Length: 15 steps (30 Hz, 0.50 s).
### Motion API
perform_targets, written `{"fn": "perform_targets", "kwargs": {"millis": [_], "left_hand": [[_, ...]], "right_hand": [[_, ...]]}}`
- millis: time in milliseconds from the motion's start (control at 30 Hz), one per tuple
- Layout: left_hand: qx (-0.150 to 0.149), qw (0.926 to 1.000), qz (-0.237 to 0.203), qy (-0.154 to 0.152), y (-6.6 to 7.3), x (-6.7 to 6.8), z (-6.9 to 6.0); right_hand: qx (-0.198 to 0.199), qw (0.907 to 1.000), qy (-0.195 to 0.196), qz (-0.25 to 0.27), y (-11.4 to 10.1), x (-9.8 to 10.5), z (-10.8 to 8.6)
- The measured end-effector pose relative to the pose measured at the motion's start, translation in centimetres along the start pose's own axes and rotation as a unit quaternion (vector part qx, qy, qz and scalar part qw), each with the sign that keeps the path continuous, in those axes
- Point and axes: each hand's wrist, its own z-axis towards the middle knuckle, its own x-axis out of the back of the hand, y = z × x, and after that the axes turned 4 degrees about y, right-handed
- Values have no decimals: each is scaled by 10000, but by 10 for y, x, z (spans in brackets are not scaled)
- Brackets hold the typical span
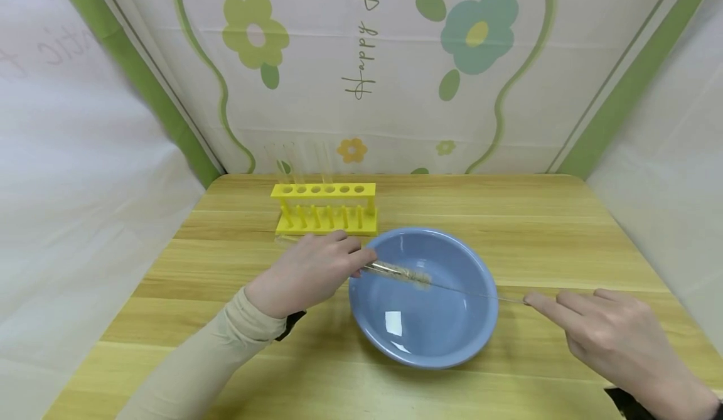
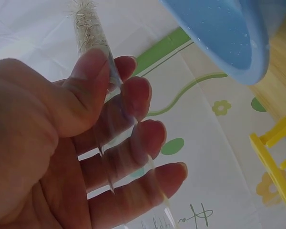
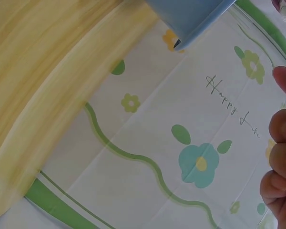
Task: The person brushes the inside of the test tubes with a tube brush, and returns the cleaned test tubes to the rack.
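A clear test tube [image 1: 380,268] lies in my left hand [image 1: 310,272], its mouth towards the right and its closed end showing beyond the knuckles. In the left wrist view the thumb [image 2: 90,71] presses the tube [image 2: 155,183] against the fingers. Pale bristles of a test tube brush [image 1: 419,277] sit partly inside the mouth and partly outside. From them a thin wire handle [image 1: 474,294] runs to my right hand [image 1: 604,329], which pinches its end. Tube and brush are above a blue basin [image 1: 426,362]. At the right wrist view's edge, curled fingers [image 3: 283,160] show.
Behind the left hand stands a yellow test tube rack [image 1: 369,189] holding three clear tubes [image 1: 326,164]. Water drops show inside the basin in the left wrist view. White printed cloth [image 1: 395,125] walls in the wooden table [image 1: 536,238] at the back and sides.
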Motion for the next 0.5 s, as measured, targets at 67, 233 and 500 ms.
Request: {"fn": "perform_targets", "kwargs": {"millis": [67, 233, 500], "left_hand": [[0, 10000, 23, 29, 1, 0, -1], [-3, 9999, 90, 90, 2, 0, -2], [-166, 9989, 213, 393, 4, -1, -3]], "right_hand": [[-20, 10000, -62, 13, 0, 0, -1], [-96, 9998, -135, 77, -2, -1, -7], [-403, 9963, -491, 587, -5, -4, -16]]}}
